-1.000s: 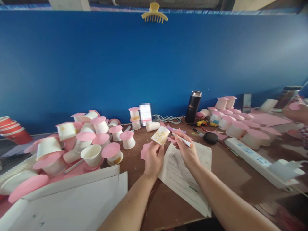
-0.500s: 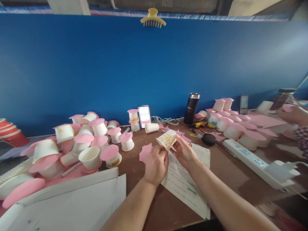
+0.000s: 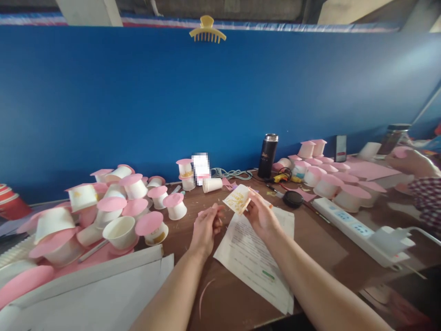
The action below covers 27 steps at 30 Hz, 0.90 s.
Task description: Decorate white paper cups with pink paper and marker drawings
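Observation:
My right hand (image 3: 263, 214) is closed around a white paper cup (image 3: 237, 198) with a yellow printed pattern, tilted on its side above printed sheets (image 3: 255, 262). My left hand (image 3: 206, 227) is left of the cup and apart from it. Its fingers are curled with the tips together; whatever they may hold is too small to make out. A thin curved pink strip (image 3: 204, 296) shows near the table's front edge, beside my left forearm. Behind the cup lie pink paper scraps (image 3: 229, 184) and a white paper cup on its side (image 3: 212, 185).
On the left, cups with pink paper discs (image 3: 112, 204) crowd behind a white box (image 3: 103, 294). A black bottle (image 3: 268, 156), a round black lid (image 3: 292, 199) and a power strip (image 3: 358, 232) stand to the right. Another person's hand (image 3: 413, 163) holds something pink at far right.
My left hand has come away from the cup, moving left. The pink scrap that lay beside it no longer shows. My right hand still holds the cup. The view has shifted slightly right.

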{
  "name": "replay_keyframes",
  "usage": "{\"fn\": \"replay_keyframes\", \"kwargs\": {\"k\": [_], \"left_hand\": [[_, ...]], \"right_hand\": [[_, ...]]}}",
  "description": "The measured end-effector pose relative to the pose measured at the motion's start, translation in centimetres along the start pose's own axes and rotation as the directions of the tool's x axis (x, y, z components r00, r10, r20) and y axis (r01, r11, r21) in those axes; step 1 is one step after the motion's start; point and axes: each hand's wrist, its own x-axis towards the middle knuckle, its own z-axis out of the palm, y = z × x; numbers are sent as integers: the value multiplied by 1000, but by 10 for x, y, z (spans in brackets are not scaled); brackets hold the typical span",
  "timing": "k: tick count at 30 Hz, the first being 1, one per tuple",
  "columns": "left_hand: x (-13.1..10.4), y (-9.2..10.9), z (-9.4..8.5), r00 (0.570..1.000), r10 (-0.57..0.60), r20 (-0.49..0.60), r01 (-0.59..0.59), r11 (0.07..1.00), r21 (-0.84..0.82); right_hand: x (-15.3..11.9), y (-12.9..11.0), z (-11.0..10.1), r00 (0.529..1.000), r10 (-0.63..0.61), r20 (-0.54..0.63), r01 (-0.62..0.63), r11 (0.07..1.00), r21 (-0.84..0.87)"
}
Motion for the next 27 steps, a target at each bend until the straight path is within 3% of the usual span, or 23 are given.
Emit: {"fn": "replay_keyframes", "kwargs": {"k": [7,9,12,15,21,25,27], "left_hand": [[6,11,-7,962,-235,138,267,915,-301],[12,18,-14,974,-221,51,224,904,-364],[23,29,-25,973,-114,-201,10,890,-456],[30,33,-34,964,-58,-260,-75,877,-475],[32,30,-37,948,-43,-317,-87,918,-386],[35,26,-37,942,-42,-333,-71,945,-320],[36,24,-38,942,-47,-331,-57,953,-299]], "right_hand": [[-20,-1,13,998,-52,22,55,986,-157],[-21,-3,14,998,-46,-34,39,981,-193],[-20,-6,14,989,-42,-141,3,963,-269],[-18,-7,12,984,-48,-171,-13,940,-342],[-19,3,10,998,-60,3,53,855,-516],[-18,15,7,981,-145,126,191,783,-592],[-18,20,4,955,-221,200,298,701,-648]]}}
